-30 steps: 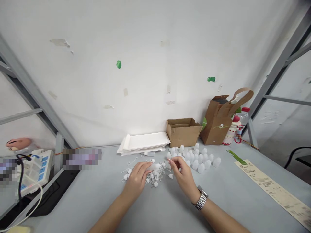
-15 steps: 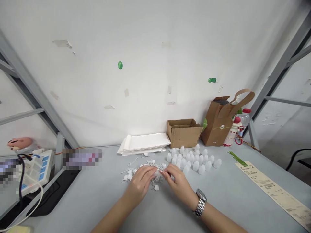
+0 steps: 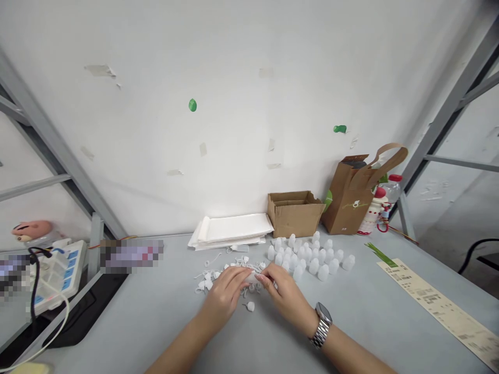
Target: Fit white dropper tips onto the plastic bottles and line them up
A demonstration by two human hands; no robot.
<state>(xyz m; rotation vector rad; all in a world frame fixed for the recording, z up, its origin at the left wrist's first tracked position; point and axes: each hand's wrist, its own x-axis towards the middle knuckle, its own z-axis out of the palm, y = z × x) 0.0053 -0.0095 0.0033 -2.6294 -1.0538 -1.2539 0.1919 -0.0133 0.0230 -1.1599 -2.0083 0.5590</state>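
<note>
My left hand point(image 3: 226, 292) and my right hand point(image 3: 286, 291) meet over the middle of the table, fingers pinched at the two ends of a small whitish translucent piece point(image 3: 252, 278). Its exact shape is mostly hidden by the fingers. Beneath and around them lies a loose pile of small white caps with thin curled straps point(image 3: 205, 281). One such strapped cap point(image 3: 250, 307) lies apart, nearer to me. Right of the pile, several frosted dome-topped pieces point(image 3: 323, 272) stand upright in a cluster.
Against the wall are a stack of white padded envelopes point(image 3: 237, 226), an open cardboard box point(image 3: 297, 221) and a brown paper bag point(image 3: 350, 200). A long printed paper strip point(image 3: 436, 304) lies at right. At left are a power strip point(image 3: 62, 275) with cables and a black mat point(image 3: 91, 309).
Both hands stay almost in place, still pinching the piece. The lone strapped cap below them has shifted slightly toward me and turned.
</note>
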